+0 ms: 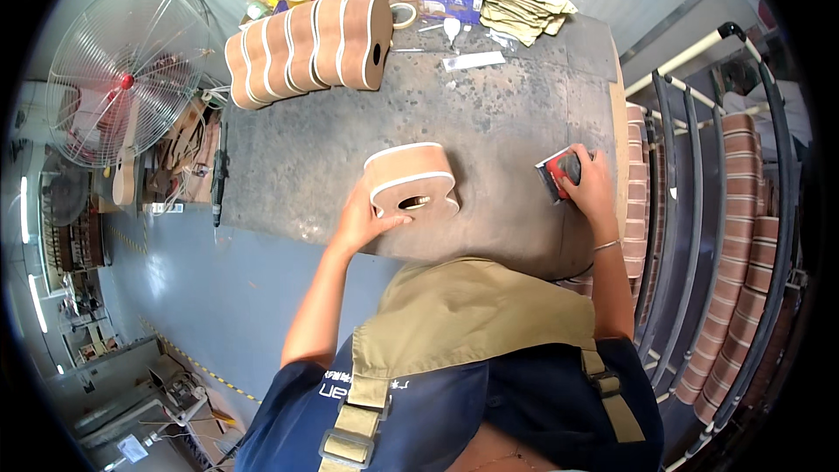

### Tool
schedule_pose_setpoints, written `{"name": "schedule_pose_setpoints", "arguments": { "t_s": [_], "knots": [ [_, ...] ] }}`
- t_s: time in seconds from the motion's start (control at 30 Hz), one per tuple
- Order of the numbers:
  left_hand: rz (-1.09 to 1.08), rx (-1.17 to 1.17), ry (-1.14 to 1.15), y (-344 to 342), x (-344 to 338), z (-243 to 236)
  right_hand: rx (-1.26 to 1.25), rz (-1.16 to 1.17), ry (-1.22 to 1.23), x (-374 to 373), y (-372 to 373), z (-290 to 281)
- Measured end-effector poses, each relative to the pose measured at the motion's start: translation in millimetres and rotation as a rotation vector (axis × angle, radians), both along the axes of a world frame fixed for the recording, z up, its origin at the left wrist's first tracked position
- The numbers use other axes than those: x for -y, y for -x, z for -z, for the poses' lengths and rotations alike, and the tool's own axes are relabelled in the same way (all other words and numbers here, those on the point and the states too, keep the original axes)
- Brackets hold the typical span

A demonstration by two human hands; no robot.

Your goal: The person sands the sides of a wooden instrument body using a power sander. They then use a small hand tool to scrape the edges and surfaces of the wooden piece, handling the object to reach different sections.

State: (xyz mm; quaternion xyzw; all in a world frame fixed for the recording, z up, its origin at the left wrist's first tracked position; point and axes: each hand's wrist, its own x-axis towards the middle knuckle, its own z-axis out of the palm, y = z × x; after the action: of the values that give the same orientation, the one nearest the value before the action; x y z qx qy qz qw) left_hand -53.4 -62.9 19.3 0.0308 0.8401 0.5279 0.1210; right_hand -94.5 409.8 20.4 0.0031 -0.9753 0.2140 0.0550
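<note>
My left hand (367, 218) grips a small wooden ukulele body (411, 170) with white binding and a sound hole, tilted up near the front of the dark, stained worktop (306, 149). My left thumb lies on its face below the hole. To the right, my right hand (584, 183) is wrapped round a red and black power sander (558, 173) at the worktop's right side. A dark cord shows at the front edge by my right forearm.
A row of several similar bodies (310, 48) lies at the back left. Boxes (446, 0), tape and yellowish sheets (524, 4) line the back. A wire fan (87, 70) stands left. Tube racks (690, 166) with stacked bodies (734, 280) flank the right.
</note>
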Motion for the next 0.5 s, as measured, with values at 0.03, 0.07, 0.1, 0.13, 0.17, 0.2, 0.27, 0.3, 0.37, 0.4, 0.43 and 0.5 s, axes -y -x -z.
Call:
{"name": "schedule_pose_setpoints", "arguments": {
  "t_s": [0.03, 0.07, 0.1, 0.13, 0.17, 0.2, 0.27, 0.3, 0.37, 0.4, 0.43, 0.5],
  "knots": [
    [-0.042, 0.029, 0.008, -7.5, 1.0, 4.1, 0.042, 0.003, -0.069, 0.1, 11.7, 1.0],
    [-0.086, 0.058, 0.017, -15.8, 2.7, 9.9, 0.083, 0.005, -0.138, 1.1, 25.0, 2.6],
    [-0.097, 0.046, 0.065, -23.9, 5.3, 22.7, 0.022, -0.066, -0.089, 3.4, 40.1, 5.5],
    [-0.13, 0.069, 0.032, -31.4, 4.1, 23.1, -0.036, -0.135, -0.038, 9.6, 60.0, 10.7],
    [-0.167, 0.092, 0.0, -38.6, 3.1, 23.5, -0.094, -0.206, 0.014, 18.7, 82.4, 16.3],
    [-0.202, 0.116, -0.034, -44.7, 0.7, 24.7, -0.121, -0.295, 0.099, 32.1, 105.4, 20.6],
    [-0.296, 0.121, -0.162, -51.9, -6.5, 28.9, -0.143, -0.439, 0.179, 63.0, 156.6, 34.8],
    [-0.341, 0.123, -0.225, -52.9, -9.2, 30.6, -0.137, -0.494, 0.175, 76.6, 182.5, 47.8],
    [-0.384, 0.138, -0.181, -49.9, -13.6, 27.6, -0.149, -0.516, 0.079, 97.7, 237.7, 78.7],
    [-0.414, 0.143, -0.158, -48.8, -14.4, 24.0, -0.127, -0.523, 0.028, 108.6, 262.6, 86.0],
    [-0.432, 0.159, -0.091, -48.2, -15.8, 15.7, -0.104, -0.533, -0.022, 120.1, 284.9, 91.5],
    [-0.616, 0.228, -0.133, -52.7, -14.9, 33.8, -0.089, -0.527, -0.109, 132.3, 323.4, 107.4]
  ]
}}
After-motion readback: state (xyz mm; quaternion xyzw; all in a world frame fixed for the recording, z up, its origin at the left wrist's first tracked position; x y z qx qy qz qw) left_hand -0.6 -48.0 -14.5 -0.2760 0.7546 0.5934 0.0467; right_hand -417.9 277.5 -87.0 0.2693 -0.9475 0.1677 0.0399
